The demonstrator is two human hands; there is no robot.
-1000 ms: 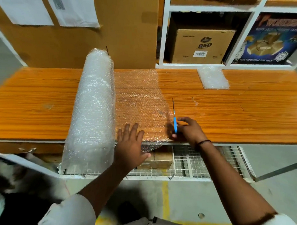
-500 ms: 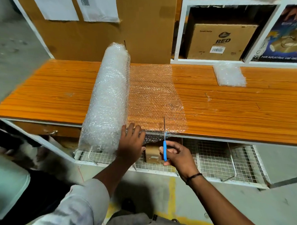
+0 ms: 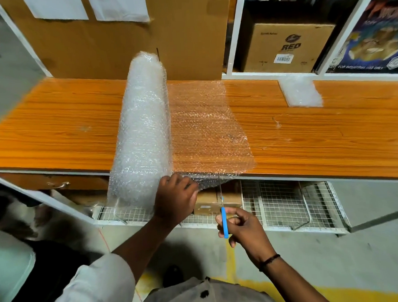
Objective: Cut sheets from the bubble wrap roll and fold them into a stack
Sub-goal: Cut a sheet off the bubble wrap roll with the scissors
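Your left hand (image 3: 175,197) pinches the clear bubble wrap sheet (image 3: 206,127) where it overhangs the orange wooden table (image 3: 55,129), likely to tauten it; your right hand (image 3: 244,228) curls round blue-handled scissors (image 3: 224,220), tip at that edge

Person seen from above: left hand (image 3: 175,197) and right hand (image 3: 244,226) bare. A pale grey sleeve (image 3: 92,290) covers the left upper arm. A thin dark band (image 3: 269,259), perhaps braided cord, circles the right wrist. Grey clothing (image 3: 199,294) shows below.
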